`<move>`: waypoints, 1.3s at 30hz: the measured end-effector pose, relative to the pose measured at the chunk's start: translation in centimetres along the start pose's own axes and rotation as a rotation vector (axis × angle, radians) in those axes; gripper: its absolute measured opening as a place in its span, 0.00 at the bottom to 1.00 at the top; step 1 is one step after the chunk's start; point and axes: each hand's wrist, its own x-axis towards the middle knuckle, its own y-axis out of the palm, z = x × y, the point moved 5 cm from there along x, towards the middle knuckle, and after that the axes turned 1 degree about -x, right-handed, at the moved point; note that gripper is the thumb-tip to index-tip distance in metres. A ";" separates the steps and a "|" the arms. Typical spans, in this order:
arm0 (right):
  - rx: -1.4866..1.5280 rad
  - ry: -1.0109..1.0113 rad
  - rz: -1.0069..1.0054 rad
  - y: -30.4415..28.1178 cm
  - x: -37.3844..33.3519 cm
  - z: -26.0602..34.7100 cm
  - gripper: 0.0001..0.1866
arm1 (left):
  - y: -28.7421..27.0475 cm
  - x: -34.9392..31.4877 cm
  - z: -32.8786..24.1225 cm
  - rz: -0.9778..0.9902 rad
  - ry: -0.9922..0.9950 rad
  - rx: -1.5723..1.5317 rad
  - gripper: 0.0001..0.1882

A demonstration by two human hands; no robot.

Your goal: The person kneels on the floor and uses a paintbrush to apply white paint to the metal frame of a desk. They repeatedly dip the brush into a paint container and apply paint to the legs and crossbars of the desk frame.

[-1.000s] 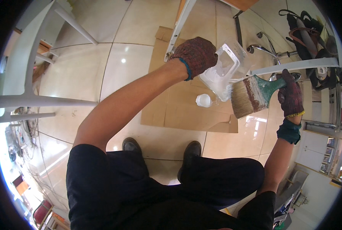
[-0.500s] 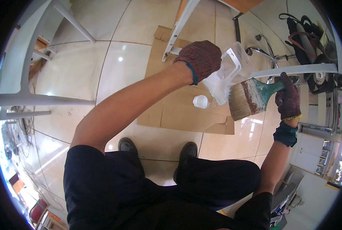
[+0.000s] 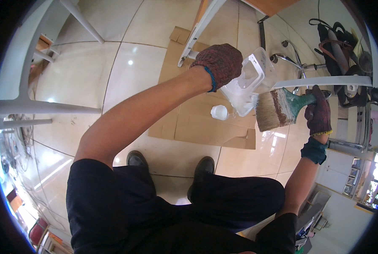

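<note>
My left hand [image 3: 220, 64], in a dark red knitted glove, is closed at the side of a translucent plastic container [image 3: 268, 63] with white paint inside. It appears to grip the container's edge, though its fingertips are hidden. In my right hand [image 3: 318, 111], also gloved, is a wide paintbrush [image 3: 278, 109] by its green handle. The brush points left, its pale bristles stained brown near the ferrule. The upper corner of the bristles is at the container's near right edge, against the white paint. A small white plastic cup or cap [image 3: 219, 112] stands just nearer than the container.
Flattened cardboard [image 3: 193, 122] covers the tiles under the container. A white metal frame leg [image 3: 197, 36] rises beyond my left hand, and a white bar [image 3: 324, 81] runs behind the brush. White chair legs [image 3: 49, 106] are at left; a chrome chair base [image 3: 297, 59] is at far right.
The brush has shifted slightly up and left relative to the container, so its bristle corner now meets the white paint. My left hand stays in place at the container; the whole view shifts a little.
</note>
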 end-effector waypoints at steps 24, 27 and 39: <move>0.031 -0.120 0.013 -2.3 1.3 -0.9 0.15 | 1.2 0.2 0.6 0.049 0.055 0.074 0.13; 0.037 -0.091 -0.029 -2.4 1.1 -0.8 0.14 | 1.0 0.2 0.5 0.071 0.030 0.045 0.12; -0.277 -0.329 -0.044 -1.8 -2.0 2.8 0.18 | 0.7 0.3 1.3 0.060 0.022 0.081 0.12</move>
